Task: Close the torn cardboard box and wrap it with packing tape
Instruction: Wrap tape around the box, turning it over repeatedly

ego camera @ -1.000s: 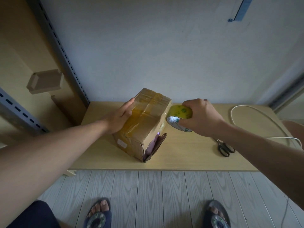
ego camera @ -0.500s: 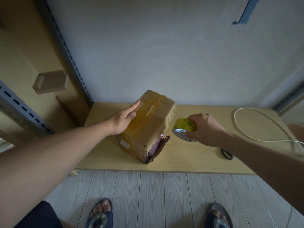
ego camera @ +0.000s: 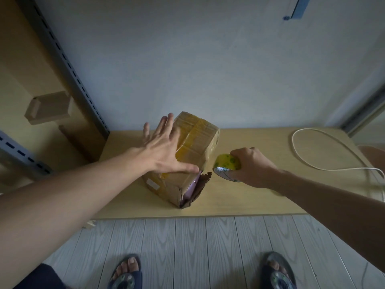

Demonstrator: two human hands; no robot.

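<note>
From the head camera, a cardboard box (ego camera: 187, 155) is sitting on a pale wooden desk (ego camera: 260, 197), turned at an angle, with its far end toward the wall (ego camera: 208, 59). Yellowish tape is already covering its top and sides. Its near end is gaping: a torn flap (ego camera: 198, 189) is hanging outward to the right, and something pink or lilac (ego camera: 191, 187) is showing inside the opening; what it is cannot be told.

The left hand (ego camera: 164, 151) is reaching over the box with its fingers (ego camera: 166, 124) spread wide and flat, gripping nothing, the thumb lying along the near top edge just above the torn opening. Whether the palm is pressing on the box or hovering just above it is unclear.

The right hand (ego camera: 253, 166) is curling its fingers around a roll of packing tape (ego camera: 227, 166), yellow with green spots, holding it just beside the box's right side, near the torn flap, low over the desk.

A white cable (ego camera: 308, 161) is looping across the right part of the desk. Below the desk edge, two sandalled feet (ego camera: 127, 272) are standing on a grey plank floor (ego camera: 198, 247).
</note>
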